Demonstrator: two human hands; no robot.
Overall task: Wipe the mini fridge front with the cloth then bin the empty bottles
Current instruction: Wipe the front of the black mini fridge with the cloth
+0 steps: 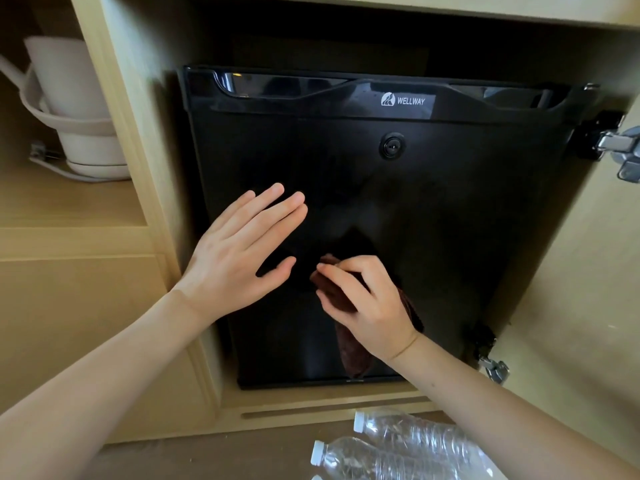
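The mini fridge (433, 209) is sitting inside a pale wooden cabinet (145, 133), its door closed. Its front is showing as a glossy black panel with a curved, recessed grip strip along the top edge, and faint reflections are playing across the surface. A round keyhole lock (392, 146) is sitting just below that strip, right of centre.

White lettering on a small badge (403, 100) is reading "WELLWAY", next to a small white logo.

The right hand (367, 299) is gripping one dark brown cloth (349, 351), fingers curled round its bunched upper part and pressing it to the lower middle of the door, while the loose end is hanging down below the wrist. The left hand (235, 254) is lying released, fingers straight and together, over the door's left side; whether it is touching the panel is not clear.

Two clear, crinkled plastic bottles are lying on their sides on the floor (207, 459) in front of the cabinet, each with a white cap: one (412, 433) nearer the cabinet, the other (374, 460) just beside it. One white kettle (74, 109) is standing on the shelf to the left. Two metal hinges (616, 147) (495, 368) are showing at the right.
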